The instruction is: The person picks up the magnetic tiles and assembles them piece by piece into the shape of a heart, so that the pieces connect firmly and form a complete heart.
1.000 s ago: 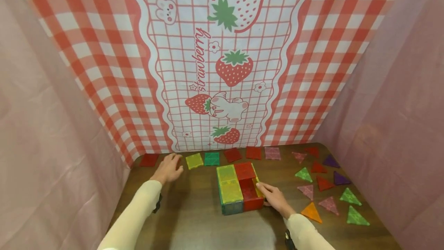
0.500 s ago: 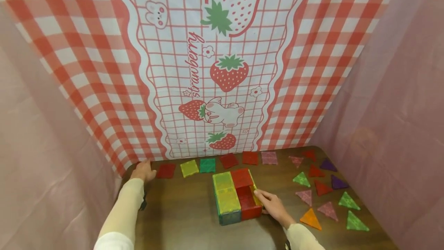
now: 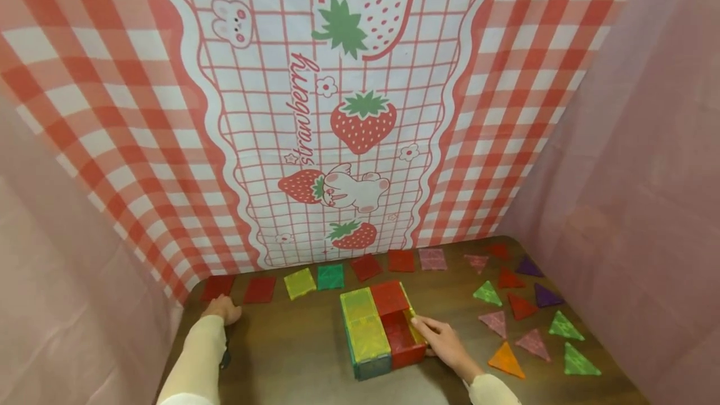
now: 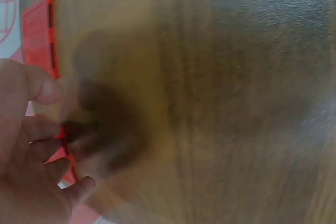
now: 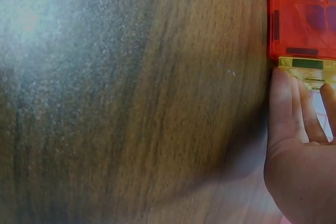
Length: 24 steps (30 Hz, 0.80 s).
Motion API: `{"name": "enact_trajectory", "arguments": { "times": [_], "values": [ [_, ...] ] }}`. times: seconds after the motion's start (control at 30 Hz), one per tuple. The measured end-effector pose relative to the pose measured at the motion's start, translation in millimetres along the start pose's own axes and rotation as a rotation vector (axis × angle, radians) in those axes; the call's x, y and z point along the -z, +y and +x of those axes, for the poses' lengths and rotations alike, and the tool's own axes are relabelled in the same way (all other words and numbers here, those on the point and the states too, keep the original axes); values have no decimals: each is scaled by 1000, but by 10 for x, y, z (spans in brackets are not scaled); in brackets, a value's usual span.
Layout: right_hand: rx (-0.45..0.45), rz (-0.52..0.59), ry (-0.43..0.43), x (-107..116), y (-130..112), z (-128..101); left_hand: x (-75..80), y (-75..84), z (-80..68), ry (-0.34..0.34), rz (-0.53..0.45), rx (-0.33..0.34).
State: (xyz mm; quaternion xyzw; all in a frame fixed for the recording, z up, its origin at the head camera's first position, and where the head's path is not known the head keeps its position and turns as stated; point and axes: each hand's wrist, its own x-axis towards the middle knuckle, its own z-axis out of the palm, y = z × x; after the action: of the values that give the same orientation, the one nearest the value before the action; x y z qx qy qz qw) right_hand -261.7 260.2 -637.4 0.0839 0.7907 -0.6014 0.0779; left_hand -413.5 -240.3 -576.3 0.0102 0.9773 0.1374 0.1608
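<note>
Now head view: my left hand [image 3: 224, 310] rests at table's far left corner, just below flat red square plastic tile [image 3: 217, 287]. My right hand [image 3: 444, 341] presses straight fingers on yellow side panel of boxy tile block [image 3: 378, 329]. Left wrist view: fingers [image 4: 44, 90] loosely curled over red tile edge [image 4: 65, 148], blurred, grip unclear. Right wrist view: fingers [image 5: 283, 103] flat against yellow panel [image 5: 308, 68].

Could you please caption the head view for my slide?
Right hand steadies a tile box; left hand touches a red square tile.
</note>
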Motion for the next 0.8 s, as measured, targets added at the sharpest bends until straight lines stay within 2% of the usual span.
{"name": "enact_trajectory", "arguments": {
  "times": [0.07, 0.13, 0.27, 0.37, 0.43, 0.5, 0.7, 0.8],
  "values": [
    [1, 5, -4, -27, 20, -10, -62, -47, -68, -1, 2, 5],
    [2, 10, 17, -49, 31, -5, -111, -81, -122, 30, 2, -4],
    [2, 7, 57, -64, 31, 31, -218, -187, -222, 170, 26, -67],
    [2, 17, 66, -51, 29, 48, -295, -254, -311, 282, 25, -89],
    [5, 21, 64, -35, 28, 55, -331, -276, -378, 327, 19, -82],
    [6, 19, 68, -29, 23, 61, -366, -286, -447, 341, 17, -58],
    [11, -30, 52, -55, -37, 50, -472, -288, -627, 302, 52, 11],
    [23, -47, 30, -115, -74, 52, -495, -258, -680, 295, -20, 18]
  ]
}}
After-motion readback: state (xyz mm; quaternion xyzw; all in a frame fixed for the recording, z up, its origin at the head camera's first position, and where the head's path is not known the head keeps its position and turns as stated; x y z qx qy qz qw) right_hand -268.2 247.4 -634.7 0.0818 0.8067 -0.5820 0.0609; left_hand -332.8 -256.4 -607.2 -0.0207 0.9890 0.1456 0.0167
